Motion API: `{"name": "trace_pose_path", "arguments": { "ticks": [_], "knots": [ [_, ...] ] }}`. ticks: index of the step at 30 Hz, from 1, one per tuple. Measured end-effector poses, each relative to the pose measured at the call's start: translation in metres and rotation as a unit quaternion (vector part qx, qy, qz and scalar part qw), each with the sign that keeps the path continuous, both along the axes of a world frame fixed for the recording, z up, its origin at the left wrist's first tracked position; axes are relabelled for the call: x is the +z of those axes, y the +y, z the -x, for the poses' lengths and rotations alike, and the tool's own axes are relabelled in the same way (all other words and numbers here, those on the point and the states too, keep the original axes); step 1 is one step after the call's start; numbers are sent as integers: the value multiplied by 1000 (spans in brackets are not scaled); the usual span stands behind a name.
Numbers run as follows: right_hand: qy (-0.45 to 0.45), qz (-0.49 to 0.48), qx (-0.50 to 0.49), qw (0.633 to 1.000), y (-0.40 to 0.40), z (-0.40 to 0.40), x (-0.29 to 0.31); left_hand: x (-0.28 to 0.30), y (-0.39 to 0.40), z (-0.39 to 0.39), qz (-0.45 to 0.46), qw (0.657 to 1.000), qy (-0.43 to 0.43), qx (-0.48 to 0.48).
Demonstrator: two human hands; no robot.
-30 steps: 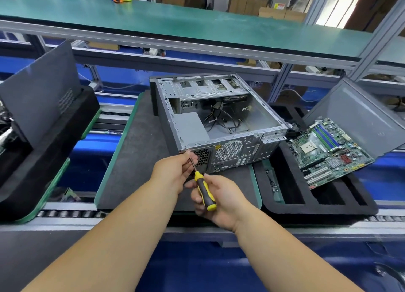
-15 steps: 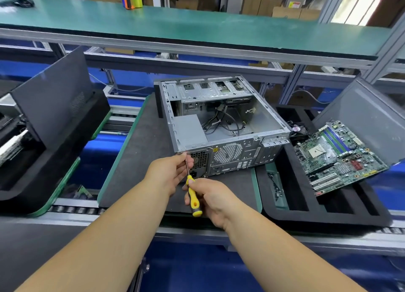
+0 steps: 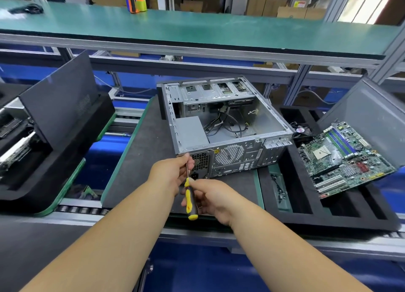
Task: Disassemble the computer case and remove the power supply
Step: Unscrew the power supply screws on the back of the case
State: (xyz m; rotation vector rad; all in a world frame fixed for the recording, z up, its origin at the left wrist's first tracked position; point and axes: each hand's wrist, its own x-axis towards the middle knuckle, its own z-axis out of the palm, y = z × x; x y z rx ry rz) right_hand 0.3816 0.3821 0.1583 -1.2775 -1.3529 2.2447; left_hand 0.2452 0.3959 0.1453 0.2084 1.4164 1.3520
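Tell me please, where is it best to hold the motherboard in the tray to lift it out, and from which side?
Grip the motherboard by its bare long edges, coming from above. It lies tilted, component side up, leaning on the grey panel over the foam tray; its raised near corner overhangs a slot, so fingers could probably slide under there.

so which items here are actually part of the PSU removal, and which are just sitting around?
In the job:
computer case
power supply
screwdriver
left hand, guiding the shaft
right hand, on the handle

Lying about:
motherboard in foam tray
side panel, left
tape dispenser on shelf
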Motion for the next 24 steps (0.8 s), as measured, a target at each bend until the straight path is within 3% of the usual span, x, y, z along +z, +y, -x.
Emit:
{"name": "trace_pose_path", "arguments": {
  "ticks": [2, 15, 24],
  "knots": [
    [25, 35, 19, 999, 5, -6, 2, 0, 0, 0, 7, 1000, 2, -9],
    [-9, 16, -7, 1000, 10, -4, 0, 6, -3, -2, 5, 1000, 12, 7],
    [-83, -74, -7, 994, 12, -5, -2, 8, -2, -7, 10, 999, -13, 28]
  ]
}}
